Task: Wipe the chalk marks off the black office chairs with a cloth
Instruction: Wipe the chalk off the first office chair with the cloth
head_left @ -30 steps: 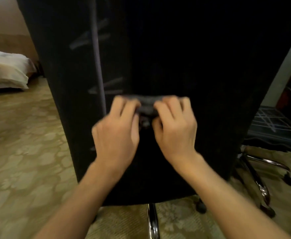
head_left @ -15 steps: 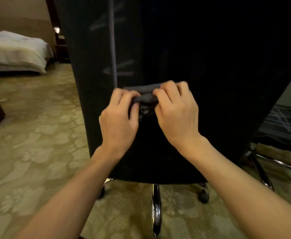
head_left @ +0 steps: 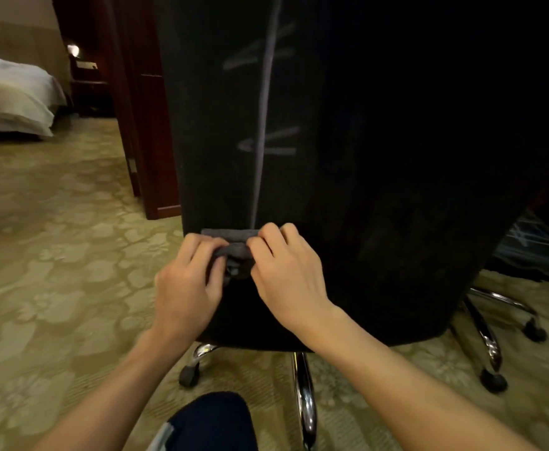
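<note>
Pinching folded cloth (head_left: pixel 231 244) between left hand (head_left: pixel 185 288) and right hand (head_left: pixel 286 275), low on chair (head_left: pixel 396 190) back. Risk: bunched cloth smears marks (head_left: pixel 266 144) above.

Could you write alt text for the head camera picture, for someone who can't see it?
Both hands, left hand and right hand, grip a folded grey cloth against a black office chair back bearing chalk marks.
</note>
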`<state>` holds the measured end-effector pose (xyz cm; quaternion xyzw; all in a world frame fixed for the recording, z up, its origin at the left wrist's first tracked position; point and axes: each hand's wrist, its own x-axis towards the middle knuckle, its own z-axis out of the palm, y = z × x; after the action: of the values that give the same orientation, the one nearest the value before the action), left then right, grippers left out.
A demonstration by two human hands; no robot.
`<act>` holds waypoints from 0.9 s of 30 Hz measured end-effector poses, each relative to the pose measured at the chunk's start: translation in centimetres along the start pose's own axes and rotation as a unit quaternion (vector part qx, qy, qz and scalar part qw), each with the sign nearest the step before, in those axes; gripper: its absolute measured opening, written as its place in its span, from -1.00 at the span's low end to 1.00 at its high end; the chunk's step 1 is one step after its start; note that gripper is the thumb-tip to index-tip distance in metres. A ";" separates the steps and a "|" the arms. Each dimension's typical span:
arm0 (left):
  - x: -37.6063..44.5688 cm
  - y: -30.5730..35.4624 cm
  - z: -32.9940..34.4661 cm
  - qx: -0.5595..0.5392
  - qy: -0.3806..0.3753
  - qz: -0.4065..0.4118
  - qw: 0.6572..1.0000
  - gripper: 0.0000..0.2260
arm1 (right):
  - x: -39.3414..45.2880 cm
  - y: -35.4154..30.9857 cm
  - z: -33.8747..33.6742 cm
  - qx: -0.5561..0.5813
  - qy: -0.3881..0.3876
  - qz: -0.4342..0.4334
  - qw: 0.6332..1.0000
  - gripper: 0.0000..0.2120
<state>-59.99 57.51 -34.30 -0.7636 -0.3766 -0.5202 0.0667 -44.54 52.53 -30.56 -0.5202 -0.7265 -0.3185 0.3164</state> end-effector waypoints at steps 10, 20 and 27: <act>7.1 0.7 -0.7 -0.029 0.123 0.083 0.989 -0.85 | 5.7 1.3 -2.2 -0.022 0.137 0.039 0.990 -0.82; -1.6 -2.3 2.3 -0.011 -0.064 0.104 0.993 -0.80 | -3.1 0.8 2.9 -0.031 0.003 0.014 0.999 -0.87; 7.9 0.8 0.0 -0.040 0.111 0.074 0.990 -0.85 | 6.6 1.5 -2.4 -0.092 0.155 0.033 0.983 -0.85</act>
<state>-58.09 60.97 -27.36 -0.7289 -0.2889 -0.6098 0.1159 -44.52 54.67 -23.77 -0.5153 -0.6186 -0.4500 0.3866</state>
